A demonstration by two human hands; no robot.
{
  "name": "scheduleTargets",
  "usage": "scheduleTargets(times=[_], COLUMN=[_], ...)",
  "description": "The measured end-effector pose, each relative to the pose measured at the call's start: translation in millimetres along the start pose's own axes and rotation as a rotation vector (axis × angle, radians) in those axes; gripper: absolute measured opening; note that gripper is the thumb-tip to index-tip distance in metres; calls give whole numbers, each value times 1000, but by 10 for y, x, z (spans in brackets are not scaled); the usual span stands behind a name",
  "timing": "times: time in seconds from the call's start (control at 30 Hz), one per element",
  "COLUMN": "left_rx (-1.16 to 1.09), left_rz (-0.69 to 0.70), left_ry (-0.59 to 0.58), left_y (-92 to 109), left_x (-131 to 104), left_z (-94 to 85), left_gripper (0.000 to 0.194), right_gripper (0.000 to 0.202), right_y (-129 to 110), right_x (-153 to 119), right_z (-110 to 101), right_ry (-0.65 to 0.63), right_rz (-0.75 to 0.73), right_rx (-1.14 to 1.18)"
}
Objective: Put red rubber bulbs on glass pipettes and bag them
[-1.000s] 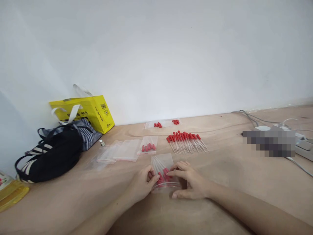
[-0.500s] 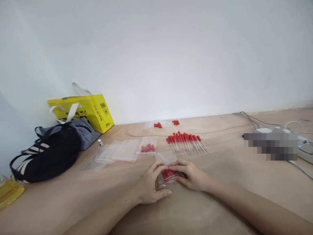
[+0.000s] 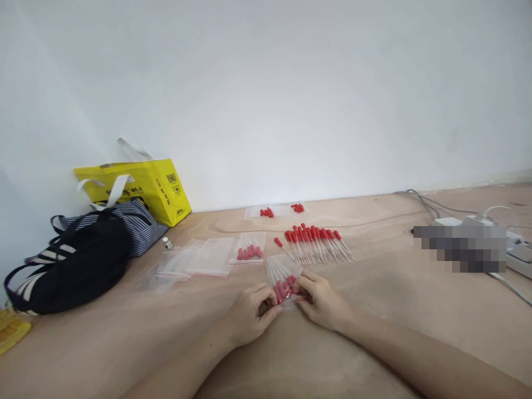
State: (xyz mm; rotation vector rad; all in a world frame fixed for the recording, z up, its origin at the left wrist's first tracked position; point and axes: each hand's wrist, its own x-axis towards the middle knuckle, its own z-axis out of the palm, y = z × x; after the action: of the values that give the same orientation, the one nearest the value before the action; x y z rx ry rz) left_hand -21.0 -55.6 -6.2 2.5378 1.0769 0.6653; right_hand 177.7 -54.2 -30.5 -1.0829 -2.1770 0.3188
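Observation:
A clear zip bag (image 3: 283, 272) with several droppers in it lies between my hands, their red rubber bulbs toward me and their pale stems pointing away. My left hand (image 3: 254, 313) pinches the bag's near left corner by the zip strip. On the opposite side, the fingers of my right hand (image 3: 319, 298) close on its right edge beside the bulbs. One loose dropper (image 3: 279, 243) rests just beyond the bag, its stem running behind it. To its right, a row of loose droppers (image 3: 316, 238) is spread on the wooden table (image 3: 374, 332).
Left of the held bag lie another filled zip bag (image 3: 250, 248) and several flat zip bags (image 3: 210, 256). More filled bags (image 3: 282, 210) lie by the wall. A small bottle (image 3: 167, 243), a black bag (image 3: 75, 266) and a yellow bag (image 3: 166, 188) stand left; cables (image 3: 424, 202) run right.
My left hand has drawn back from over the bulbs to the bag's near left corner, and its thumb has closed in. The loose dropper beyond the bag now shows apart from the row.

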Motion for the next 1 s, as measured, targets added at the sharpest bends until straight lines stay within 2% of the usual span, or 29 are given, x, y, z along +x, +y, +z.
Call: scheduleTargets(times=[0.07,0.13,0.23,0.3,0.37,0.47,0.7,1.0], left_rx=[31,68,171,286,390,460,482,505], left_rz=[45,124,361,521,598,612,567,566], left_ry=[-5,2,40,67,95,145,195,326], left_y=[-30,-69,-141,-183,-208,-218,-258,-292], left_x=[4,5,4,2,3,14,33,35], left_z=[-31,-69,-124,-140,-129,-80,-29,-46], left_gripper=[12,14,20,14,11,19,21,18], right_gripper=[11,21,33,27,20,19,25,24], right_y=[27,70,150,193,213,206,228,284], right_x=[5,-2,-45,-78,-97,-85,-31,1], right_z=[-52,-152,-304,-347,-331,-257,-233,-200], right_ry=[-32,-114,-196,-163,-86,16,106,200], right_rz=[-35,-108,-188,-253,-355,-474,-544,-659], right_rx=[31,86,105,14,-138,-313,-483,-535])
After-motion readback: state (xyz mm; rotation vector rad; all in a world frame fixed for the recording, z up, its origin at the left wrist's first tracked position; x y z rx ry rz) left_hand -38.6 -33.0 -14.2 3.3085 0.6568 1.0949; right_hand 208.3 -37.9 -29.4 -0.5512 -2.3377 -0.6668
